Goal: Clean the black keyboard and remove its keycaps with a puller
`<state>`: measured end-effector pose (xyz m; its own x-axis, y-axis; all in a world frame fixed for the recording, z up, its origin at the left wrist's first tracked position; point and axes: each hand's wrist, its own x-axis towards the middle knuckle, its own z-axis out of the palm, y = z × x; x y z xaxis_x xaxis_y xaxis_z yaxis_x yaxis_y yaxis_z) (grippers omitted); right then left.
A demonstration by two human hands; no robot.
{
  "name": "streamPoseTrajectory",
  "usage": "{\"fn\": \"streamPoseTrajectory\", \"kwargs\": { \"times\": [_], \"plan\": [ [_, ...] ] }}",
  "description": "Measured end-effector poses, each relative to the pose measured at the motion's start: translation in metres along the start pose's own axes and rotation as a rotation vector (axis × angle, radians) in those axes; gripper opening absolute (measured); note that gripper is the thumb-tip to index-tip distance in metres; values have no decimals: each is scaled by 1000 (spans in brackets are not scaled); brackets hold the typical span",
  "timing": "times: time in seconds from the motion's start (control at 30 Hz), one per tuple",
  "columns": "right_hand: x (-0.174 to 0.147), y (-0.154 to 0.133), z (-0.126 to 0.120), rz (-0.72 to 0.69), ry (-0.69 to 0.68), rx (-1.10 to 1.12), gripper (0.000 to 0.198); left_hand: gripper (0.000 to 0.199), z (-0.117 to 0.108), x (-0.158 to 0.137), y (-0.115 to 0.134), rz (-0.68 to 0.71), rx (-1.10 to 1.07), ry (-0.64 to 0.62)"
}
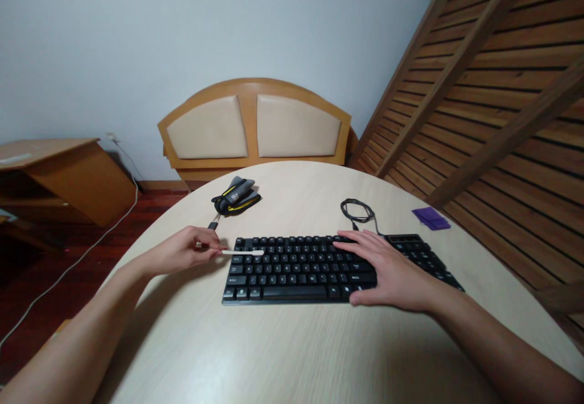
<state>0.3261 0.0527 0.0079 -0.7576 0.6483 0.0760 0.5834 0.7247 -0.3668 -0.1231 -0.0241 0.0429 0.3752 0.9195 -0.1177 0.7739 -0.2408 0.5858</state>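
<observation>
A black keyboard (296, 270) lies on the round table, its lettered keys facing up. My left hand (194, 250) is closed in a pinch on a slim white stick (241, 252) with a thicker far end. That end is over the upper left keys; whether it touches them I cannot tell. My right hand (387, 270) rests spread across the right part of the keyboard, fingers apart, thumb at the front edge, hiding the keys beneath. Behind the keyboard, its black cable (358, 212) is looped on the table.
The pale round table (292, 355) carries a grey, black and yellow bundle (235, 197) at the back left and a folded purple cloth (431, 218) at the right. A headboard (253, 124) stands beyond, a slatted wooden panel (493, 106) at right, a wooden desk (86, 176) at left.
</observation>
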Motion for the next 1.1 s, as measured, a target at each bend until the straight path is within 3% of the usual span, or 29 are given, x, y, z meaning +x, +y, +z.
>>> {"fn": "streamPoseTrajectory", "kwargs": {
  "times": [0.17,0.43,0.83,1.1],
  "plan": [
    [0,-2,-1,4,-7,0,91,30,-2,-1,-7,-147,-120,-60],
    [-1,3,3,5,4,3,92,38,-3,-1,-13,-164,-88,10],
    [-1,2,2,6,8,4,91,39,-7,-5,-19,-231,-162,-55],
    [-1,4,4,6,0,-20,93,29,-15,-11,-21,-246,-163,-68]
  ]
}}
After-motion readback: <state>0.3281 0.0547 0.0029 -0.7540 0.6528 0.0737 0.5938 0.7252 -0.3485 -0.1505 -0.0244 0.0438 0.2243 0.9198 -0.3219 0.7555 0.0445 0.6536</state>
